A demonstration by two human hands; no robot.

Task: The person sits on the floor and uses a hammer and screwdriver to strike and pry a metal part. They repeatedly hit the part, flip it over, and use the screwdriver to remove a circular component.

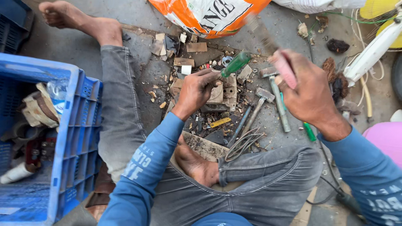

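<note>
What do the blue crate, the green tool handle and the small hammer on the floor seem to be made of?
Blue crate: moulded plastic, by its perforated walls and even colour. Green tool handle, under the left hand: likely glossy translucent plastic. Small hammer: dull grey metal, head and shaft alike, seemingly steel.

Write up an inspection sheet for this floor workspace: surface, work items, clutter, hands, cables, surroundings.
Surface: grey concrete floor, dusty, littered with chips.
Work items: green-handled screwdriver set against a beige block; pink-handled tool, blurred.
Clutter: hammer, metal tools, wood scraps, wire coil.
Hands: left hand grips the screwdriver on the block; right hand raised, gripping the pink-handled tool.
Cables: black cable along the right knee.
Surroundings: blue crate at left, orange sack at top.
</note>
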